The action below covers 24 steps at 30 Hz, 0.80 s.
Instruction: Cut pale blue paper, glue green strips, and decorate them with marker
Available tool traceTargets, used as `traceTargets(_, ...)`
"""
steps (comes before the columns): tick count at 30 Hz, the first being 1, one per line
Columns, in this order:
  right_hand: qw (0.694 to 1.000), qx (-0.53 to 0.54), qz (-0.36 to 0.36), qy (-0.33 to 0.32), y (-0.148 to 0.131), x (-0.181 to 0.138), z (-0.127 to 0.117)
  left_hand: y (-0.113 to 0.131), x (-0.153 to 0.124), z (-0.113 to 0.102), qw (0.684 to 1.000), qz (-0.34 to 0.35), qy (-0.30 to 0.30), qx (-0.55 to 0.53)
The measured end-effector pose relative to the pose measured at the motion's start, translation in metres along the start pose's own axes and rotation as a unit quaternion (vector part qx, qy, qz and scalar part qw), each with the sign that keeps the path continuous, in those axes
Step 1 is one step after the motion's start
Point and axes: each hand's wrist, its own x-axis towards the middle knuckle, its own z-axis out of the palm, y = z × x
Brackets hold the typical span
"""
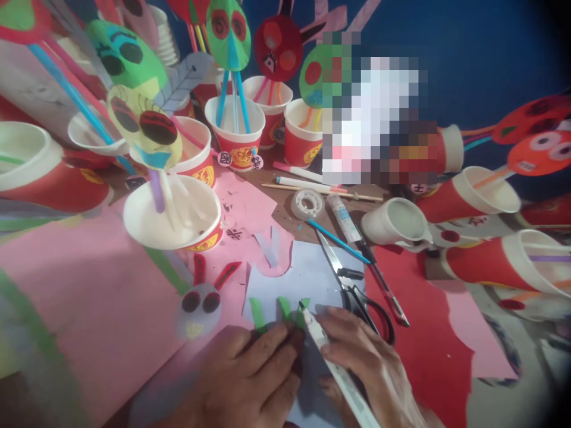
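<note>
A white marker pen (332, 362) is gripped in my right hand (375, 356), its dark tip touching the end of a green paper strip (301, 314). My left hand (263, 371) has its fingers together, holding that strip down against a grey-blue paper sheet (312, 261). Two more green strips lie by its fingertips, their lower ends covered by the fingers. Just left is a grey paper cut-out face (199, 312) with dark red-rimmed eyes and two antennae. Scissors (352, 291) with black handles lie beyond my right hand, a black pen cap (350, 273) on them.
Red-and-white paper cups (241, 148) holding straws topped with paper faces stand along the back; others lie sideways at right. Pink paper (89, 291), red paper (414, 321), a tape roll (307, 204), a glue stick (343, 219) and a white mug (395, 223) surround the hands.
</note>
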Motion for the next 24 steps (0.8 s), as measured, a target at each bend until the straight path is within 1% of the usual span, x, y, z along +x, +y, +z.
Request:
traceTargets(2, 0.999, -0.033, 0.0, -0.006, -0.001, -0.002, 0.0, -0.004, -0.001, 0.001, 1.0, 0.004, -0.002, -0.005)
traceTargets(5, 0.996, -0.074, 0.041, -0.013, -0.004, -0.004, 0.0, -0.009, -0.003, -0.001, 0.999, 0.03, -0.036, -0.005)
traceTargets(8, 0.995, -0.061, 0.072, -0.015, -0.006, -0.002, 0.0, -0.012, -0.004, -0.003, 0.997, 0.05, -0.062, -0.002)
traceTargets(12, 0.993, -0.014, 0.114, -0.005, -0.007, 0.005, 0.0, -0.009, -0.003, -0.004, 0.999, 0.028, -0.034, -0.016)
traceTargets(14, 0.991, -0.007, 0.136, -0.003, -0.006, 0.006, 0.001, -0.008, -0.002, -0.005, 0.999, 0.025, -0.034, -0.018)
traceTargets(16, 0.993, -0.001, 0.121, -0.006, -0.005, 0.007, 0.0, -0.007, -0.001, -0.005, 0.999, 0.033, -0.038, -0.013)
traceTargets(19, 0.996, 0.01, 0.092, -0.014, -0.002, 0.005, 0.0, -0.005, -0.002, -0.004, 1.0, 0.024, -0.016, -0.002)
traceTargets(22, 0.995, 0.024, 0.095, -0.001, 0.0, 0.002, 0.0, -0.004, -0.004, -0.001, 1.0, 0.021, -0.015, 0.007)
traceTargets(24, 0.993, 0.058, 0.104, 0.013, 0.001, 0.0, -0.001, -0.005, -0.004, 0.0, 1.0, 0.028, -0.01, 0.01)
